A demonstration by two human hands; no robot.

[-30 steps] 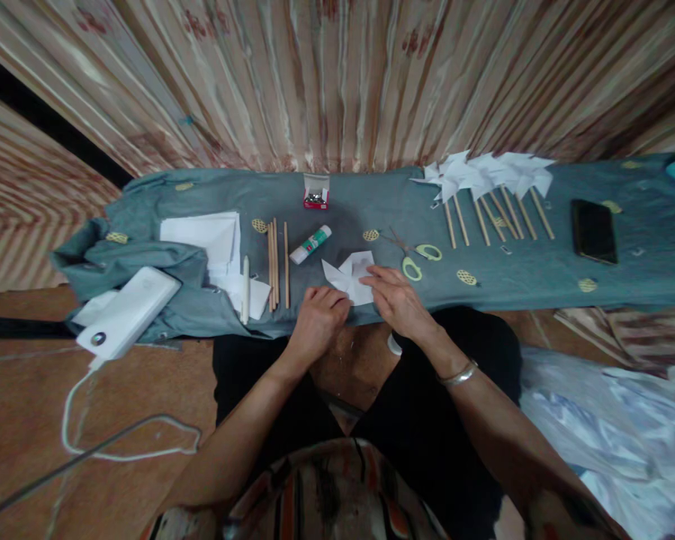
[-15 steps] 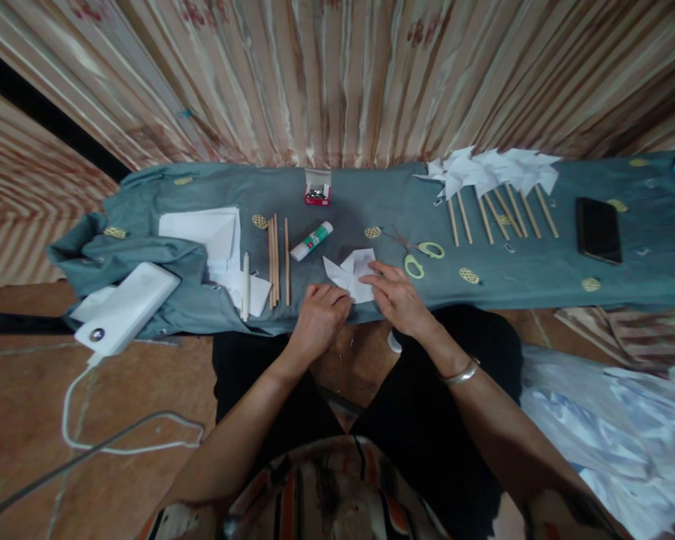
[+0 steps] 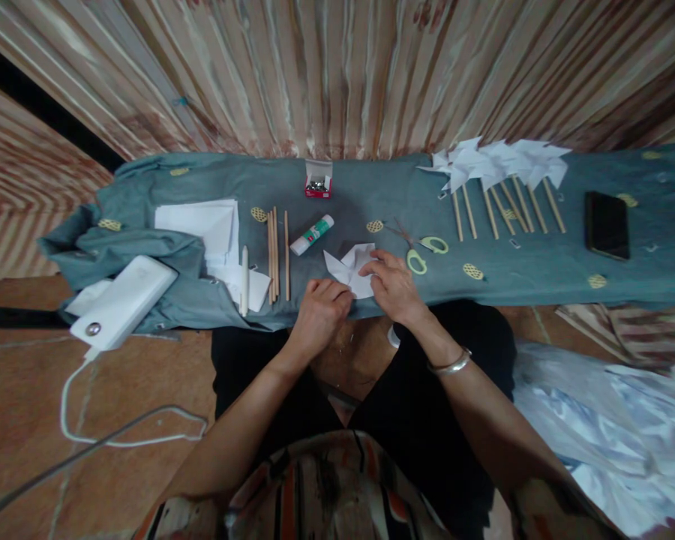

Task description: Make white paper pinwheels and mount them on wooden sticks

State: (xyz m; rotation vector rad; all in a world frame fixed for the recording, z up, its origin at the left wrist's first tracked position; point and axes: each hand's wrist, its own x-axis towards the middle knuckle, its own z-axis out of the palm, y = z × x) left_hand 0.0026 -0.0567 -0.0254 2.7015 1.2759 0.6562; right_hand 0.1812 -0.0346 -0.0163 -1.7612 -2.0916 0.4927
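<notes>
A partly folded white paper pinwheel [image 3: 344, 267] lies on the cloth in front of me, its pointed blades towards the left and back. My left hand [image 3: 322, 307] has its fingers closed at the pinwheel's near left edge. From the right, my right hand [image 3: 394, 288] holds the paper's right side, with bent fingers over the sheet; the fingertips hide part of it. Just behind the pinwheel is a green and white glue stick [image 3: 312, 235]. Scissors [image 3: 419, 247] with light green handles lie right of it, blades partly spread, near my right hand.
Wooden sticks [image 3: 286, 255], a white pen [image 3: 244, 280] and paper sheets [image 3: 194, 221] lie left. A red box of metal pins [image 3: 318, 186] stands behind. Finished pinwheels [image 3: 500, 165] on sticks and a black phone [image 3: 607, 225] lie right. A white power bank [image 3: 124, 301] rests at the left edge.
My right hand's fingers have bent more and shifted slightly over the paper's right side. My left hand stays at the near edge. The whole view has moved a little.
</notes>
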